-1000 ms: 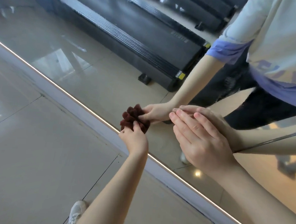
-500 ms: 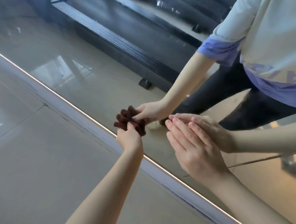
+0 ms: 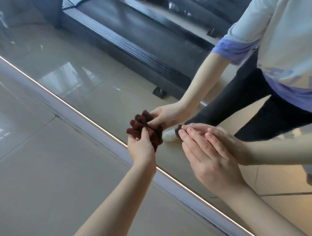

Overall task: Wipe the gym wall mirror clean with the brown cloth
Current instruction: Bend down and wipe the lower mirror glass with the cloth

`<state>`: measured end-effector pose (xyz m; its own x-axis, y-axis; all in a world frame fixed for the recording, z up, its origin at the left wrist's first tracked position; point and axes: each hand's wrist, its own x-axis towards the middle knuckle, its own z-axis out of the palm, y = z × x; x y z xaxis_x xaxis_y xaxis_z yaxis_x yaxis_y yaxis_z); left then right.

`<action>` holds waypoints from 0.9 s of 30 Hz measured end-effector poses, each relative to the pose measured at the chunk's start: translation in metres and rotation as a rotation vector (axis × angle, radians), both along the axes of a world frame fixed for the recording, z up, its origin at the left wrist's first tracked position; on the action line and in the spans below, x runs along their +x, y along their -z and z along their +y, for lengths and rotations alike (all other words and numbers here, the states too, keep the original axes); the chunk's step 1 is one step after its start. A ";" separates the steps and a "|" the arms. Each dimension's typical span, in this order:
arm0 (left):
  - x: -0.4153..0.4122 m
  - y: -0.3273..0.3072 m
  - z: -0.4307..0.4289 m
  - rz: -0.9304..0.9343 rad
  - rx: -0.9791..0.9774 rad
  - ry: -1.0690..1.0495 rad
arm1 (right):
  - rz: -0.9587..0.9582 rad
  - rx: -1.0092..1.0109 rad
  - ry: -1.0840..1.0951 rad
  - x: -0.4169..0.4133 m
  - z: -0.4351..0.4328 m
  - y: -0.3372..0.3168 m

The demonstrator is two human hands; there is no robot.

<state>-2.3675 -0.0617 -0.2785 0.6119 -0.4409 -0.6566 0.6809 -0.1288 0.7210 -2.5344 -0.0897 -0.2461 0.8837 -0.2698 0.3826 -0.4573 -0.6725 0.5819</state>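
Note:
The gym wall mirror (image 3: 101, 94) fills the upper right, its lower edge running diagonally as a bright strip. My left hand (image 3: 142, 150) grips a bunched brown cloth (image 3: 138, 127) and holds it against the glass just above that edge. My right hand (image 3: 207, 157) lies flat on the mirror to the right of the cloth, fingers straight and together. Both hands and the cloth are doubled by their reflections in the glass.
A pale skirting band (image 3: 96, 132) runs under the mirror above the glossy tiled floor (image 3: 47, 175). The glass reflects a black treadmill (image 3: 138, 36), my light shirt, dark trousers and a white shoe (image 3: 169, 137).
The view has shifted slightly. My left hand with the cloth has slid a little left and down along the glass. My right hand stays flat on the mirror.

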 end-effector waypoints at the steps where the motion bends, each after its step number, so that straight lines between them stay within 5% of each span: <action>1: 0.011 0.001 -0.004 0.010 0.021 -0.037 | 0.006 -0.001 -0.001 0.001 0.000 0.000; 27: 0.071 -0.068 -0.001 -0.083 -0.182 0.010 | -0.046 0.030 -0.017 0.081 -0.009 -0.044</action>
